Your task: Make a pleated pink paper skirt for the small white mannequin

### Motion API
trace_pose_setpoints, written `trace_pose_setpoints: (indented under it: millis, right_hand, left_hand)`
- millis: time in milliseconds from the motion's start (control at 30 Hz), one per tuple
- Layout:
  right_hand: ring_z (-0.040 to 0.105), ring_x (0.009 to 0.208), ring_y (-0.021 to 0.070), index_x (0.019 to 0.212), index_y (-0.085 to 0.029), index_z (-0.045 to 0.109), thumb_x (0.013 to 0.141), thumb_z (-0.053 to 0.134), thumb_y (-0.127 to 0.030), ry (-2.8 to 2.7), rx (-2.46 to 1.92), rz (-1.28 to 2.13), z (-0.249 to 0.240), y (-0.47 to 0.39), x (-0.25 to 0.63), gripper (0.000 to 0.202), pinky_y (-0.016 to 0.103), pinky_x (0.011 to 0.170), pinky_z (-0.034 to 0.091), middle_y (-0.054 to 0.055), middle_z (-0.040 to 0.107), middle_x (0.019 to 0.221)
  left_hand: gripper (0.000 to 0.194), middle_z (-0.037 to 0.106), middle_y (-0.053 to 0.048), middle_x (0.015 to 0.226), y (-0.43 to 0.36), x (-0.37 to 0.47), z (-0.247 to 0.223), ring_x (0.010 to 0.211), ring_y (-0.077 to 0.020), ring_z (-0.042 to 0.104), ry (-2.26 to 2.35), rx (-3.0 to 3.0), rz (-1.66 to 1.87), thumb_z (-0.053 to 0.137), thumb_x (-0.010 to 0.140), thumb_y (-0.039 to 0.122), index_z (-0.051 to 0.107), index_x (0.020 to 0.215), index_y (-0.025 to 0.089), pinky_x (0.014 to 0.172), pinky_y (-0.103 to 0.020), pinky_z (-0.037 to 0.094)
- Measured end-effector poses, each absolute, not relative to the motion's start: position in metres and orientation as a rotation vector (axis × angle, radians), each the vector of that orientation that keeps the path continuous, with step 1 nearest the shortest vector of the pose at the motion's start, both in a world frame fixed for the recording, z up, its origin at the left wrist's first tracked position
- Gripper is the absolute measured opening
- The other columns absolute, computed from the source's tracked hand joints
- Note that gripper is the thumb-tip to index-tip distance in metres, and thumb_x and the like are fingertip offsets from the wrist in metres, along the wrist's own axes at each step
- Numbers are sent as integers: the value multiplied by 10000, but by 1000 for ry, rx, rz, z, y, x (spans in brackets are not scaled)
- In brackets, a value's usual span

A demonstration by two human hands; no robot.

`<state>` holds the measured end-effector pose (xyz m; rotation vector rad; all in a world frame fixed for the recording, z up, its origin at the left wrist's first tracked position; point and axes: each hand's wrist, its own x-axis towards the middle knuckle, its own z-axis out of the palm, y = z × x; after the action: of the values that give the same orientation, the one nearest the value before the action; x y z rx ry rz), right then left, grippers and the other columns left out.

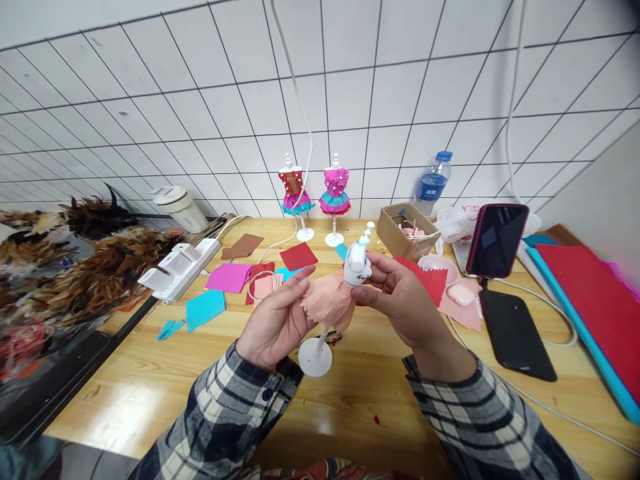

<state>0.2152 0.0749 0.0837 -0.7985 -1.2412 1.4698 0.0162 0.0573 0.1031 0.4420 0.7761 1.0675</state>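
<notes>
A small white dress form (357, 261) with a round white base (315, 357) is held tilted above the table, its top leaning right. Around its waist is a ruffled peach skirt (329, 300) of thin sheet material. My right hand (407, 297) grips the torso between thumb and fingers, just above the skirt. At the skirt's left side, my left hand (280, 317) holds the edge, its thumb raised and its fingers partly hidden behind the material. Small blue marks show on the white torso.
Two dressed mini forms, one in red and brown (292, 183) and one in pink (336, 183), stand by the wall. Coloured sheets, a cardboard box (400, 233), a propped phone (499, 240), a black power bank-like slab (517, 333), a water bottle (433, 181) and a power strip (183, 267) surround the work.
</notes>
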Motion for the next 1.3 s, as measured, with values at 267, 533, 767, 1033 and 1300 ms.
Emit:
trace_pose_setpoints:
  millis: [267, 533, 767, 1033, 1300]
  right_hand:
    - [691, 1023, 233, 1236, -207, 618, 718, 841, -343, -1221, -843, 1371, 81, 75, 210, 580, 440, 934, 545, 87, 750, 1083]
    - [694, 1036, 212, 1190, -256, 673, 720, 850, -354, -1274, -634, 1643, 85, 77, 223, 512, 384, 908, 568, 61, 739, 1132]
    - [723, 925, 207, 1151, -273, 702, 706, 866, -335, -1395, -526, 1692, 91, 66, 222, 478, 328, 763, 618, 47, 755, 1030]
    - [720, 937, 197, 1110, -369, 728, 774, 812, -237, -1548, -476, 1578, 91, 56, 218, 371, 329, 824, 619, -1, 753, 1030]
    - [714, 837, 205, 1079, -342, 756, 760, 818, -314, -1476, -505, 1730, 90, 54, 217, 326, 318, 697, 629, 15, 750, 944]
  left_hand:
    - [456, 676, -122, 1185, 46, 20, 98, 916, -185, 712, 764, 424, 991, 602, 924, 284, 497, 1362, 210, 671, -244, 567]
    - [438, 635, -6, 724, 45, -3, 108, 624, -119, 559, 1025, 1125, 933, 726, 829, 421, 688, 1199, 190, 578, -213, 444]
    - [87, 697, -16, 840, 32, -5, 138, 830, -163, 629, 1150, 1878, 1252, 803, 762, 285, 786, 841, 252, 792, -281, 484]
    - [37, 716, -13, 743, 23, 9, 151, 722, -140, 646, 1147, 1961, 1143, 766, 791, 183, 772, 770, 213, 694, -263, 505]
    - [68, 734, -21, 782, 24, 12, 144, 742, -155, 666, 1137, 1748, 988, 763, 791, 234, 732, 759, 183, 723, -280, 509]
